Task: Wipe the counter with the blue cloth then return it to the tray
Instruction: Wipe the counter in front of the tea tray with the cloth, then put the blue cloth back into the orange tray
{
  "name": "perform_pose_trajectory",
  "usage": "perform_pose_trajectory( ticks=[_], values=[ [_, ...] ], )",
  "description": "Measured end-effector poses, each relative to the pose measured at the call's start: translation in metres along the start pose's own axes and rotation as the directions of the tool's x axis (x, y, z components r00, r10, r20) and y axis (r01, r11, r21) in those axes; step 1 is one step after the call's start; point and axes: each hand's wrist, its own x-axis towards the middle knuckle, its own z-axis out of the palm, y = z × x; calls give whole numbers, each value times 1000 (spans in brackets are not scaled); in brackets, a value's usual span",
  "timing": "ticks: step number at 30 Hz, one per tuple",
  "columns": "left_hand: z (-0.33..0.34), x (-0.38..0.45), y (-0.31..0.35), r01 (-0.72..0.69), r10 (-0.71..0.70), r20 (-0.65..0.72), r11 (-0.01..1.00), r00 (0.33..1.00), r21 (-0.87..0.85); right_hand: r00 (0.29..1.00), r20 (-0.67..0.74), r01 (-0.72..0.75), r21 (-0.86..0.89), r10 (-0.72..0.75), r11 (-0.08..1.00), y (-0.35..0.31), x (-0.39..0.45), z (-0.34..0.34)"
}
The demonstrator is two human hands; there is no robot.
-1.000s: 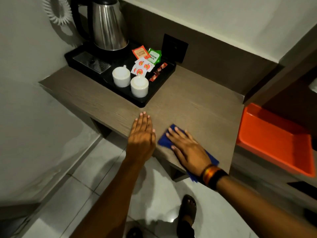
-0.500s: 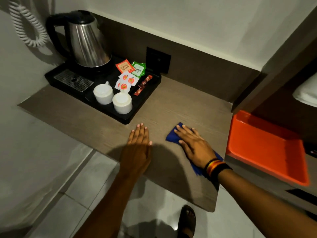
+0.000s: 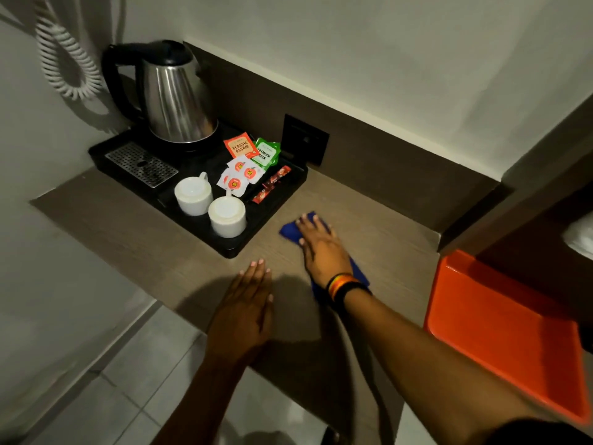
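Observation:
The blue cloth [image 3: 290, 232] lies flat on the brown wooden counter [image 3: 378, 226], just right of the black tray's corner. My right hand [image 3: 321, 248] presses down on it with fingers spread, covering its middle; a blue corner shows past my fingertips and another strip beside my wrist. My left hand [image 3: 245, 311] rests flat on the counter's front part, fingers together, holding nothing. The orange tray [image 3: 500, 319] sits on a lower surface to the right of the counter, with nothing in it.
A black tray [image 3: 256, 239] at the back left holds a steel kettle [image 3: 175, 101], two white cups [image 3: 207, 205] and tea sachets [image 3: 250, 155]. A dark wall socket [image 3: 305, 139] sits behind. A coiled white cord [image 3: 69, 65] hangs on the left wall. Tiled floor lies below.
My right hand has slid the blue cloth away from the counter's front edge toward the back, near the black tray. My left hand stays flat near the front edge.

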Motion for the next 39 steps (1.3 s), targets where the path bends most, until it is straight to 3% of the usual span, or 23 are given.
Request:
perform_pose_trajectory(
  ticks=[2,6,9,13,17,25,29,33,36,39],
  values=[
    [-4,-1,3,13,-13,8,1000,1000,4,999,30,24,13,-24,1000,-2,-47,2],
    [-15,-5,17,-25,26,-20,998,999,54,985,-78,-148,53,152,988,11,-132,-5],
    [-31,-9,29,75,-103,260,991,960,113,962,-102,-246,88,255,965,4,-181,-15],
    [-37,-29,52,-92,0,414,975,910,202,918,-153,-335,200,367,921,-2,-225,-37],
    [-36,-28,86,-177,104,359,968,927,176,855,-267,-367,294,445,882,15,-238,-83],
    [24,37,205,-291,274,211,956,938,50,724,-415,-493,246,551,834,126,-226,-187],
    [76,63,250,-361,347,253,932,903,12,727,-393,-519,223,563,825,189,-206,-189],
    [118,79,272,-355,354,220,934,909,-35,780,-291,-508,222,554,832,228,-187,-158],
    [137,91,274,-355,347,223,935,911,-4,832,-95,-537,106,546,837,245,-177,-125],
    [147,103,269,-383,362,206,921,909,71,802,87,-585,-85,591,806,257,-181,-101]
  ],
)
